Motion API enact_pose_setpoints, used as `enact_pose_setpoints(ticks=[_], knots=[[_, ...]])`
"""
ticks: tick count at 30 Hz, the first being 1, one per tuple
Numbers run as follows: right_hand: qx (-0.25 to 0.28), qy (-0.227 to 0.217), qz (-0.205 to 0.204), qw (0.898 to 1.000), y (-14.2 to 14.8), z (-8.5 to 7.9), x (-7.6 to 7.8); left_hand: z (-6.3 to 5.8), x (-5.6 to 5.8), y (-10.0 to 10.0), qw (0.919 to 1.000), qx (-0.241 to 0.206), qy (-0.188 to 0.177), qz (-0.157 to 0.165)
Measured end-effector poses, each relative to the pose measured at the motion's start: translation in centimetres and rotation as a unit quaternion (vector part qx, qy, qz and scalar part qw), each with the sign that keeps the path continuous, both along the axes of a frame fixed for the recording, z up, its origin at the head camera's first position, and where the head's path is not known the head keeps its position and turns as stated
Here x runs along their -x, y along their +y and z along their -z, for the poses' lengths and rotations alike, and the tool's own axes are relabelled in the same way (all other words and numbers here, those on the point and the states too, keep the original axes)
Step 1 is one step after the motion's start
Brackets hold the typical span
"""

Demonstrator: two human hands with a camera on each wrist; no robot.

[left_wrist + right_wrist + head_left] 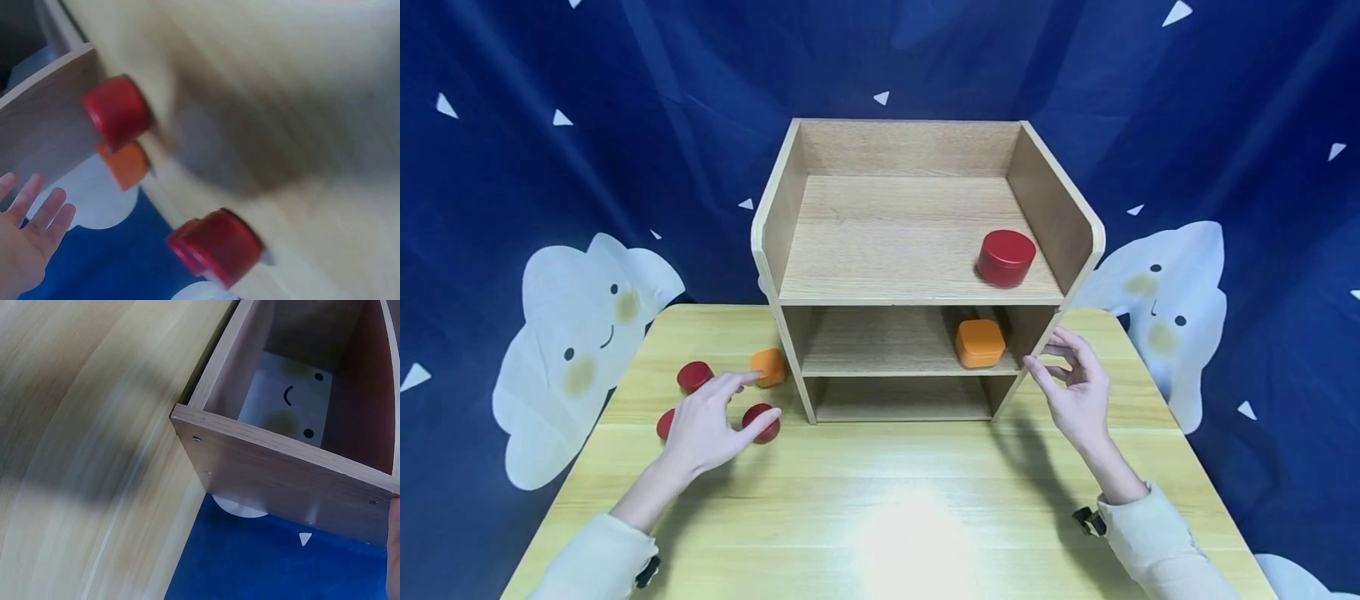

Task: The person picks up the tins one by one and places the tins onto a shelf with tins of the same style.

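Note:
Over the left part of the table, my left hand (706, 421) hovers with its fingers spread, holding nothing. Around it stand a red round tin (762, 423) near the thumb, an orange square tin (769, 367) by the fingertips, and two more red tins (695, 375) on the far side. Beside the right side panel of a wooden shelf (895, 300) is my right hand (1077, 387), fingers loosely bent and thumb tip at the panel's front edge; firm contact is hard to tell. A red tin (1006, 258) sits on the top shelf and an orange tin (980, 343) on the middle one.
The shelf stands at the back of the light wooden table (820, 517). Behind it hangs a blue curtain (715, 100) with white clouds and triangles. The lowest compartment lies just above the tabletop.

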State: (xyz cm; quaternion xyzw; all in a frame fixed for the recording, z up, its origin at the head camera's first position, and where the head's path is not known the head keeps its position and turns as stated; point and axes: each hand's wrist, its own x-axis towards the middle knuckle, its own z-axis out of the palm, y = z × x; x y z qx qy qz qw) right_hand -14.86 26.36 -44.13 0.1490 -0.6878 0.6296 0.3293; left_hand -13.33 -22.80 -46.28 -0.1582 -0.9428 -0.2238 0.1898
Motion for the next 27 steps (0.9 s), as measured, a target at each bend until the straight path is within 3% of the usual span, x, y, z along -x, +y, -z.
enact_pose_setpoints(ticks=[7, 14, 20, 27], knots=[[0.002, 0.014, -0.015, 1.000, 0.1, 0.2, -0.2, 2.9, 0.1, -1.1, 0.9968, 0.072, -0.032, -0.003], [0.018, 0.021, -0.027, 0.999, 0.0, 0.1, -0.1, 5.4, 0.3, -1.8, 0.9910, 0.107, -0.079, -0.002], [0.006, 0.017, -0.016, 1.000, -0.1, 0.1, 0.0, 6.6, 0.2, -1.9, 0.9910, 0.107, -0.081, -0.006], [0.000, 0.018, -0.013, 1.000, 0.0, 0.2, 0.0, 7.3, 0.3, -1.8, 0.9916, 0.110, -0.068, -0.007]])
